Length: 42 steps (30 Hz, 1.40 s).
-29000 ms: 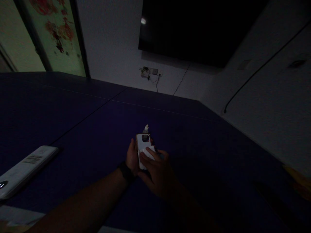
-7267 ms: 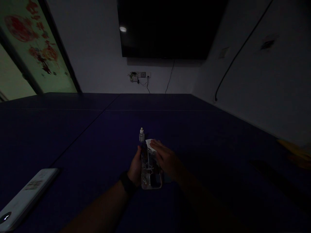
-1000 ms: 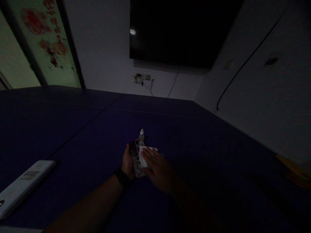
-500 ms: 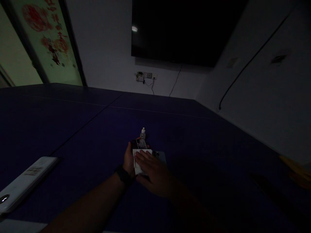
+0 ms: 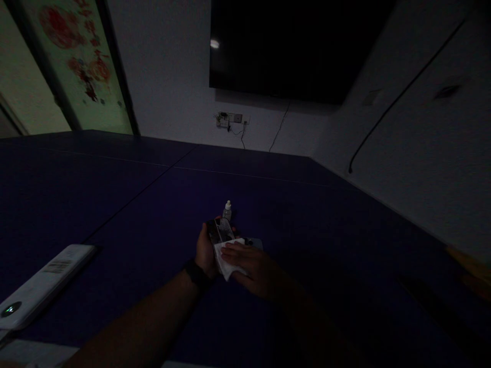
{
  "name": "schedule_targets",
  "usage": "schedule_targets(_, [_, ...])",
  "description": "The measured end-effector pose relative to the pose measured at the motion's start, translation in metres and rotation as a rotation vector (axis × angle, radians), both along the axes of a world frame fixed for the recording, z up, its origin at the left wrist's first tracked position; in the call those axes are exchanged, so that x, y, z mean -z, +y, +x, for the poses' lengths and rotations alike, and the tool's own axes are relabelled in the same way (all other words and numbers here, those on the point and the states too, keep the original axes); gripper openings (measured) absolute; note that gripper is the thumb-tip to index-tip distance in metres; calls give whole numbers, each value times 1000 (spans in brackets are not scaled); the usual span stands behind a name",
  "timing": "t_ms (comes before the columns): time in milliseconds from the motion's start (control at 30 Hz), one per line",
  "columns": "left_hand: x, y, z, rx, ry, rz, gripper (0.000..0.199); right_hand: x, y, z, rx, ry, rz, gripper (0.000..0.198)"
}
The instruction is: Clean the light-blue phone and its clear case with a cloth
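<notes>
Patterned case in left hand, white cloth pressed on it

The left hand [image 5: 205, 253], a dark band [image 5: 196, 275] at its wrist, is clamped around a patterned phone case [image 5: 220, 231], thumb along one edge and fingertips showing at the other. The case is tilted, its upper part exposed. The right hand [image 5: 255, 268] has its fingers laid over a folded white cloth [image 5: 226, 258], which covers the lower part of the case; whether the thumb pinches the cloth cannot be determined. The hands are close together, with case and cloth between them. A phone [image 5: 256, 242] is partly visible behind the right hand. A white-capped bottle [image 5: 227, 210] stands upright on the dark blue counter [image 5: 153, 220] just beyond the case. A white device [image 5: 49, 281] lies well apart, at left. Lighting is poor.
</notes>
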State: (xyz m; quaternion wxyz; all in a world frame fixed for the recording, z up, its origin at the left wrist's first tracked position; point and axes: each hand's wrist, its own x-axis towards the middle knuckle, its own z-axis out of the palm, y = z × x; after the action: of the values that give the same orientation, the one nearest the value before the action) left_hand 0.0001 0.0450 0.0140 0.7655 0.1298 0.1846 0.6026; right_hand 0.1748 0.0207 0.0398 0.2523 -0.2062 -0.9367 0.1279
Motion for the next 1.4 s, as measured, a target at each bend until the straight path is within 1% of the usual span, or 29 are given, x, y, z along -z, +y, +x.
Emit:
schedule_targets(67, [-4, -2, 2, -13, 12, -24, 72, 4, 5, 8, 22, 81, -14, 41])
schedule_targets(167, [-7, -1, 4, -43, -7, -44, 67, 11, 7, 10, 194, 180, 4, 41])
schedule_targets(233, [-6, 1, 3, -54, -26, -46, 63, 13, 3, 2, 238, 175, 52, 42])
schedule_targets(333, [-2, 5, -2, -27, -27, -50, 59, 11, -11, -13, 165, 89, 102, 47])
schedule_targets(400, [0, 7, -6, -3, -21, -44, 58, 5, -19, -19, 96, 57, 84, 47])
schedule_targets(467, [2, 7, -6, -1, -23, -26, 58, -1, -21, -17, -1, 38, 49, 42])
schedule_targets(500, [2, 7, -6, -6, -26, -17, 59, -3, -20, -15, -24, 35, 36, 39])
schedule_targets(567, [1, 6, -4, -27, -28, -14, 59, -2, -16, -10, 16, 42, 41, 39])
schedule_targets(633, [0, 5, -2, -51, -29, -22, 59, 1, -11, -8, 107, 54, 89, 42])
schedule_targets(700, [-1, 3, -2, -58, -27, -36, 57, 4, -9, -9, 137, 39, 113, 48])
schedule_targets(767, [-1, 2, -3, -41, -21, -38, 56, 4, -9, -10, 83, 15, 79, 48])
schedule_targets(833, [-1, 2, -4, -32, -14, -27, 56, 2, -9, -8, 17, 4, 32, 42])
schedule_targets(867, [0, 2, -4, -37, -12, -20, 56, 1, -9, -6, 7, 8, 22, 39])
schedule_targets(933, [1, 2, -5, -53, -14, -12, 55, -1, -7, -3, 46, 24, 40, 37])
schedule_targets(1000, [2, 4, -5, -62, -20, -6, 53, -2, -7, -3, 89, 30, 80, 39])
schedule_targets(1033, [3, 5, -5, -54, -23, -3, 53, -3, -7, -4, 84, 27, 92, 41])
schedule_targets(1133, [6, 6, -7, -20, -28, 9, 55, -6, -11, -6, -24, 13, 64, 42])
schedule_targets(1200, [7, 5, -7, -20, -25, 18, 57, -8, -11, -4, -58, 25, 29, 40])
schedule_targets(1267, [5, 5, -6, -44, -16, 15, 57, -8, -10, -2, -27, 51, 31, 41])
schedule_targets(1333, [1, 4, -6, -72, -2, 4, 55, -6, -10, -1, 15, 63, 78, 44])
schedule_targets(1400, [-4, 3, -7, -90, 18, -14, 54, -5, -11, -3, 15, 41, 127, 46])
